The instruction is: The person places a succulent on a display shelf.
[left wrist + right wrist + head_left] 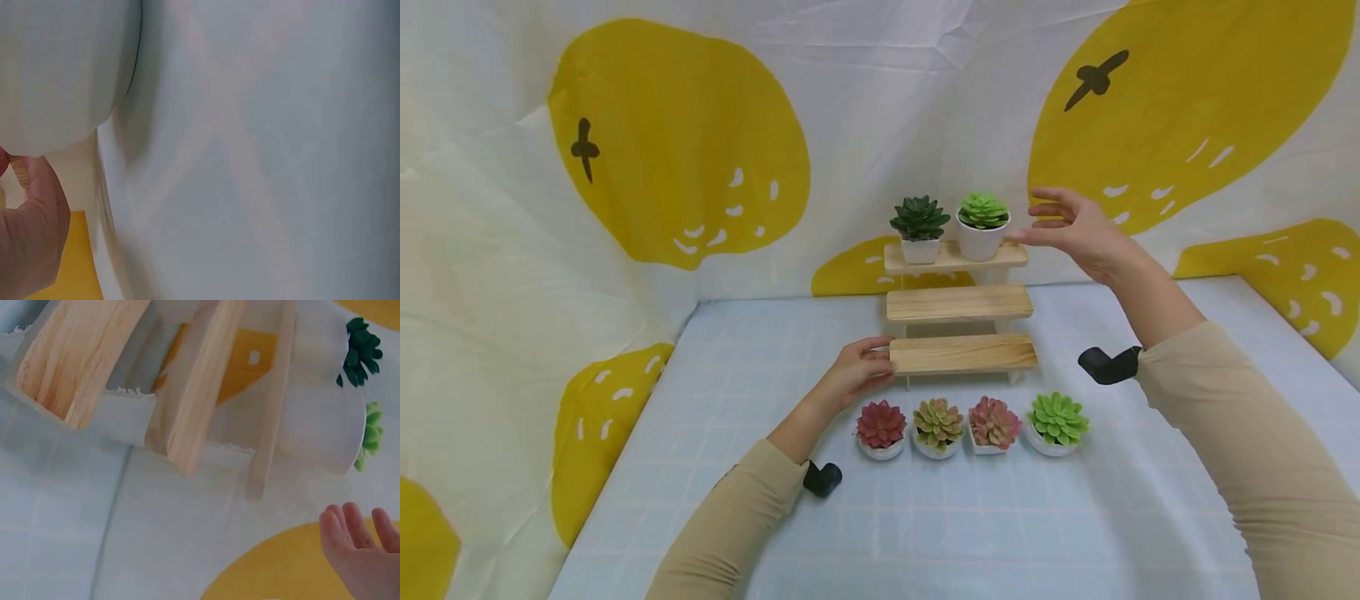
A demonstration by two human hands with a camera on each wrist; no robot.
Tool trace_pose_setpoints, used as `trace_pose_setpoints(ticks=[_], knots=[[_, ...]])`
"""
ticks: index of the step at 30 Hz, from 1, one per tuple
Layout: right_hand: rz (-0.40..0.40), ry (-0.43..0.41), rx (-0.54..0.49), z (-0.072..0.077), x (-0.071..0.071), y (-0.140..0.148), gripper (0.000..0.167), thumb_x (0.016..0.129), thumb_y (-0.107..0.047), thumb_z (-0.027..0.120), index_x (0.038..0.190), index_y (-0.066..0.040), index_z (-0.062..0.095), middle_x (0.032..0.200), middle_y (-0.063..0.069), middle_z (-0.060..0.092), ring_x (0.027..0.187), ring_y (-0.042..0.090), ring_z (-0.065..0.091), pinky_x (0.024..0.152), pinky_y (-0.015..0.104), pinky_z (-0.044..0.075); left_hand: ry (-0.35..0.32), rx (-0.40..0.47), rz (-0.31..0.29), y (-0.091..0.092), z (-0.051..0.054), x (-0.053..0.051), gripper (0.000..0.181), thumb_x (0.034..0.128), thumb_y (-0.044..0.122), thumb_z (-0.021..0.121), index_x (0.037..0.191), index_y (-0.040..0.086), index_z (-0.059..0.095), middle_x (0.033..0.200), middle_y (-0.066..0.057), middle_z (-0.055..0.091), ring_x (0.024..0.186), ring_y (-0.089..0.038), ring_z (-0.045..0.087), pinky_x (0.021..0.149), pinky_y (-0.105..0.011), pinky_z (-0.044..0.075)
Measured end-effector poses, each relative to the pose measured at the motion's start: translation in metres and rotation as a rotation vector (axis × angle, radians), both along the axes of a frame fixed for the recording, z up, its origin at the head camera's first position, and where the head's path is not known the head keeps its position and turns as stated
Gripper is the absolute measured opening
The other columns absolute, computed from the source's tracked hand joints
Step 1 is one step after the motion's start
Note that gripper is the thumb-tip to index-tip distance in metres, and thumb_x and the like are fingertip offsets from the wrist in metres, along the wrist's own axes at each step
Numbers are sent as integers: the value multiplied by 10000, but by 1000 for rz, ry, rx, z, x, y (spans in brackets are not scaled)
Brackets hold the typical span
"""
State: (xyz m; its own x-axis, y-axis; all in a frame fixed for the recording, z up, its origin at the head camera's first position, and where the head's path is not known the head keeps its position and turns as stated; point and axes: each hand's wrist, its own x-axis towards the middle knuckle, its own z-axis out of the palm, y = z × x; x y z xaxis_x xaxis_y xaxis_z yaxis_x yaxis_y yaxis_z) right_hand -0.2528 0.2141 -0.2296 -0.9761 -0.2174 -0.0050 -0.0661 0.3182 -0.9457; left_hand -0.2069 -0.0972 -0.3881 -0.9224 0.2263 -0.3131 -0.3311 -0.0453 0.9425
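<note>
A three-tier wooden display stand [961, 353] stands at the back of the table. My left hand [857, 372] grips the left end of its lowest board; in the left wrist view, wood [20, 172] shows between the fingers. On the top board sit a dark green potted succulent [920, 225] and, to its right, a light green potted succulent [982, 227] in a round white pot. My right hand [1078, 232] is just right of that second pot, fingers extended and holding nothing. The right wrist view shows this hand [362, 550] apart from the pot [322, 434].
In front of the stand is a row of potted succulents: a dark red one [882, 427], a yellowish-pink one [937, 425], a pink one [993, 423] and a bright green one [1057, 423]. A white cloth with yellow fruit prints [880, 100] hangs behind the table [970, 517].
</note>
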Motion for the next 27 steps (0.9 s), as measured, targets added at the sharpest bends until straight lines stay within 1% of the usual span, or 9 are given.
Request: trace_pose_setpoints(ticks=[7, 10, 13, 16, 19, 22, 24, 27], knots=[[34, 35, 37, 0, 14, 9, 767, 887, -188, 638, 1494, -123, 172, 1458, 180, 252, 1267, 314, 297, 1081, 421, 278, 6, 3, -3, 0, -1, 0, 497, 853, -78, 580, 1329, 23, 480, 1153, -191, 564, 870, -160, 579, 772, -274, 535], [50, 38, 55, -1, 18, 13, 759, 897, -191, 624, 1493, -110, 162, 1451, 184, 256, 1261, 312, 308, 1080, 426, 280, 1, 1, -3, 0, -2, -1, 502, 853, -74, 583, 1332, 33, 480, 1167, -190, 559, 880, -163, 578, 768, -267, 535], [57, 37, 75, -5, 20, 18, 749, 904, -196, 616, 1492, -103, 161, 1442, 178, 263, 1256, 308, 319, 1072, 407, 303, 3, -3, -2, 0, -2, -1, 501, 855, -70, 583, 1334, 32, 477, 1179, -196, 556, 887, -167, 577, 770, -271, 536], [55, 34, 89, -9, 23, 23, 729, 911, -189, 605, 1489, -102, 169, 1416, 143, 289, 1241, 283, 335, 1043, 337, 352, 0, 1, 1, 0, -3, -1, 498, 854, -71, 584, 1331, 31, 482, 1188, -197, 556, 890, -171, 578, 771, -272, 536], [52, 38, 97, -14, 27, 29, 703, 916, -177, 597, 1483, -95, 189, 1377, 91, 330, 1224, 265, 351, 972, 232, 400, 6, 5, -4, 0, -4, -1, 497, 854, -75, 579, 1331, 22, 478, 1195, -208, 552, 891, -174, 577, 770, -274, 536], [53, 51, 91, -19, 31, 34, 674, 920, -165, 590, 1473, -82, 214, 1328, 39, 373, 1199, 241, 370, 893, 154, 419, 12, 7, -5, 0, -4, -2, 496, 853, -78, 577, 1329, 18, 479, 1195, -212, 552, 889, -175, 579, 763, -270, 536], [52, 67, 84, -22, 35, 37, 645, 924, -168, 583, 1464, -89, 239, 1293, -2, 402, 1174, 194, 394, 861, 123, 420, 14, 7, -4, -1, -5, -2, 496, 850, -78, 580, 1326, 23, 484, 1188, -206, 557, 889, -173, 578, 757, -263, 536], [54, 101, 31, -29, 42, 40, 571, 931, -130, 566, 1436, -105, 300, 1246, -35, 446, 1128, 137, 440, 846, 106, 423, 14, 8, -2, -1, -5, -2, 494, 848, -76, 585, 1322, 26, 491, 1175, -199, 563, 883, -171, 579, 752, -260, 538]])
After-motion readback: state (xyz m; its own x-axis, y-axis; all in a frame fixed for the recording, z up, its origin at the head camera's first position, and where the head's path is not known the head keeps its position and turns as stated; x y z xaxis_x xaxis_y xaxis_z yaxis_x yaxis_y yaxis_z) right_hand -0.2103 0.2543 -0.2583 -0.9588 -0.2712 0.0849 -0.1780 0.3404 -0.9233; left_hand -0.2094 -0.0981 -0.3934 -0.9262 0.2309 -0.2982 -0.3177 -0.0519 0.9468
